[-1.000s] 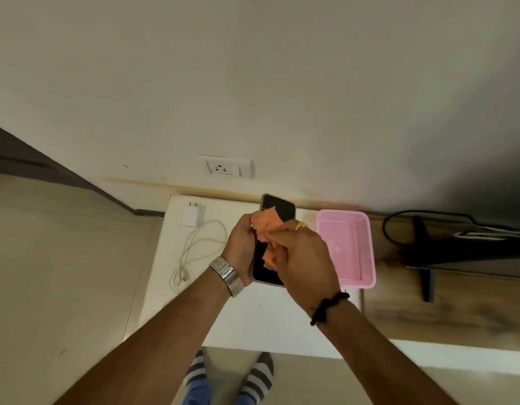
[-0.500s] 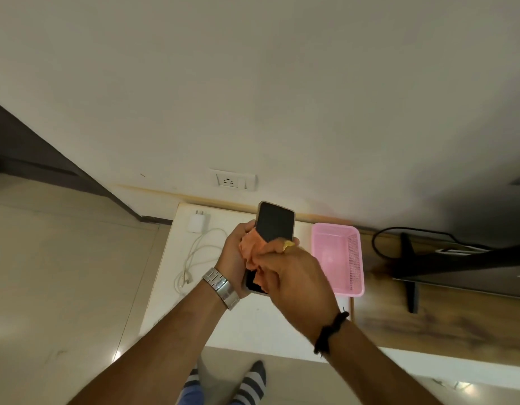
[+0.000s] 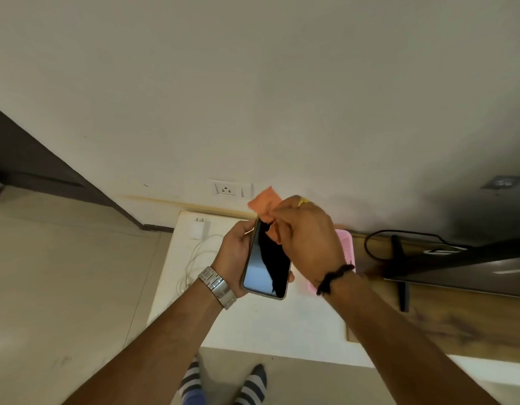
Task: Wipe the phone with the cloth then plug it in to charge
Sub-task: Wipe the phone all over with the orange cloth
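The left hand (image 3: 234, 254) grips the phone (image 3: 266, 264) by its edges, screen up, above the white table (image 3: 252, 323). The right hand (image 3: 307, 239) pinches the orange cloth (image 3: 263, 203) against the phone's far end. On the table, left of the phone, lie the charger (image 3: 198, 228) and its cable (image 3: 194, 258). The wall socket (image 3: 228, 189) sits beyond the phone; the pink basket (image 3: 347, 247) lies to the phone's right.

Orange cloth (image 3: 263, 203), black phone (image 3: 267, 258), pink basket (image 3: 347, 244), striped socks (image 3: 250, 385)
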Available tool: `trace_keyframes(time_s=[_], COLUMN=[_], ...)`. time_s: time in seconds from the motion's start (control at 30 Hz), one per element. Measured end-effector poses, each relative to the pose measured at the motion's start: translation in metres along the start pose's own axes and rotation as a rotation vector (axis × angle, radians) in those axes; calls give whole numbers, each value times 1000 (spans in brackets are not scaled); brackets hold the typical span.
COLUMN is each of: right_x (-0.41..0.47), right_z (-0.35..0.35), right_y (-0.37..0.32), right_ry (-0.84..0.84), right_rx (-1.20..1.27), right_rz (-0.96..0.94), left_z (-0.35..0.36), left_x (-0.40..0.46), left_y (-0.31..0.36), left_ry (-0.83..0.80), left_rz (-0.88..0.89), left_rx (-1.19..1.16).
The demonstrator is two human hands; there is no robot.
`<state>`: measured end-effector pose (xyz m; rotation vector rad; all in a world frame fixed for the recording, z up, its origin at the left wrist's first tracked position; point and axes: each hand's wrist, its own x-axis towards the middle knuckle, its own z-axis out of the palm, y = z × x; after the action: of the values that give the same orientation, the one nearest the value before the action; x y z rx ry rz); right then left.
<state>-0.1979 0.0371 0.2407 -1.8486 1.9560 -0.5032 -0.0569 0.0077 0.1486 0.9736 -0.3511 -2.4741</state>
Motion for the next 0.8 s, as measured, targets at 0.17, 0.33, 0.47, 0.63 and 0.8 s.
trace_keyframes(time_s=[0.17,0.33,0.47,0.63,0.8], right_x=[-35,-11,4,2,12], right_z=[13,-8,-10,-6,-5], right_y=[-23,-7,-14,-15,-17], right_ry=[-78,-24,163,145,253], right_rx=[23,7,130,199,215], right_rz=[-100,-85,-3,-53,15], left_z=[16,15,26,32,35], left_x=[-1,-11,-14,-21,-21], left_y=[11,4,13,15,18], left_ry=[119,51,-15,-10,-47], left_rz=[26,31,-24,-8,-7], left_rx=[297,97,34,-12,7])
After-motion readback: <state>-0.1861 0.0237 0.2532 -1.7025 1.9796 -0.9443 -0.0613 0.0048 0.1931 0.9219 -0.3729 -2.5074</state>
